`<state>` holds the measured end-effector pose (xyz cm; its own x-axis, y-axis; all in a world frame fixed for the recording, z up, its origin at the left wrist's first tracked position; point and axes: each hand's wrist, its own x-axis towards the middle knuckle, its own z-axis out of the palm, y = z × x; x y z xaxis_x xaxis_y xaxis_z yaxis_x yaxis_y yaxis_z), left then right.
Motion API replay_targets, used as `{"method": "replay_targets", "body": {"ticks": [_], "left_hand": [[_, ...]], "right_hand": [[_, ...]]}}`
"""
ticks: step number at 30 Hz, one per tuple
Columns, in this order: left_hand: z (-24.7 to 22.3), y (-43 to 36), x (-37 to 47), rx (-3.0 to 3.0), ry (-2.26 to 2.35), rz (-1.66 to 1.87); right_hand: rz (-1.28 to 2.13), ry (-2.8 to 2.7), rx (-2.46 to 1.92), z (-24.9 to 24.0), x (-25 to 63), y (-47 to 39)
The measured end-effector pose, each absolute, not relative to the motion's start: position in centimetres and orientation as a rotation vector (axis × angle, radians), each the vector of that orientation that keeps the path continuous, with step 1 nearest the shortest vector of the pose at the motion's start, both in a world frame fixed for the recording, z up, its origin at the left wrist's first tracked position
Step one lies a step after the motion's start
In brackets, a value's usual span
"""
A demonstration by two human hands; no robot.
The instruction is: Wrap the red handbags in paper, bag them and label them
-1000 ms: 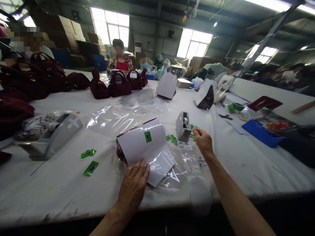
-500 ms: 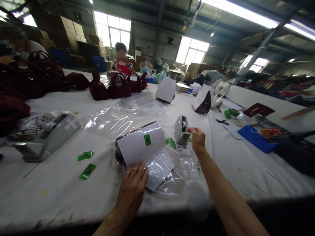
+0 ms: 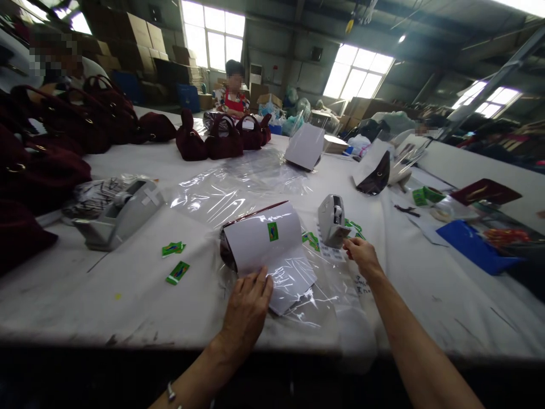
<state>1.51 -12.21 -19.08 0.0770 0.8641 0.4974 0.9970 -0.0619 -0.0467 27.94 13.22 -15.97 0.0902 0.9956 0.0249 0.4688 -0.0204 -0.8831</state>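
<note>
A sheet of white paper (image 3: 259, 236) with a green sticker (image 3: 272, 231) covers a dark bag (image 3: 228, 253) inside clear plastic. My left hand (image 3: 247, 304) lies over the lower edge of this package, fingers stretched out and pressing on the plastic. To its right stands a grey tape dispenser (image 3: 328, 218). My right hand (image 3: 361, 254) pinches, thumb against forefinger, at the dispenser's near end; whatever is between the fingertips is too small or too clear to make out. Green stickers (image 3: 311, 241) lie between package and dispenser, beside a printed label sheet (image 3: 332, 253).
Another tape dispenser (image 3: 121, 213) stands at left, near loose green stickers (image 3: 177, 272). Dark red handbags (image 3: 223, 139) line the far left, with clear plastic bags (image 3: 238, 179) before them. Wrapped bags (image 3: 304, 146) stand behind. A blue box (image 3: 479, 247) lies right. A person in red (image 3: 234, 102) sits across.
My right hand has moved down to the dispenser's near end, still pinched. My left hand stays on the package. The whole view has shifted, so the scene sits farther right.
</note>
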Motion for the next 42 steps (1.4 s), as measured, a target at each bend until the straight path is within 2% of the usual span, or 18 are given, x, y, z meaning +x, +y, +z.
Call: {"method": "replay_targets", "body": {"ticks": [6,10,22,32,42], "left_hand": [[-19.2,-12.1,1.4,-1.982,-1.857,-0.511],[-19.4,-12.2,1.4,-1.990,-1.853,-0.510],[-19.1,-12.1,1.3,-1.979,-1.830,-0.565],[-19.1,-12.2,1.2,-1.992,-1.834,-0.542],[-19.1,-12.1,1.2,-2.007,-1.823,-0.519]], "right_hand": [[1.122,-1.235,-1.582,-15.9,27.0,12.3],[1.248,-1.143,-1.443,-14.2,26.9,12.0],[1.327,-1.040,-0.994,-11.0,26.5,11.1],[1.202,-1.060,-1.586,-17.4,29.6,12.2],[1.107,-1.285,-1.717,-16.6,30.5,11.2]]}}
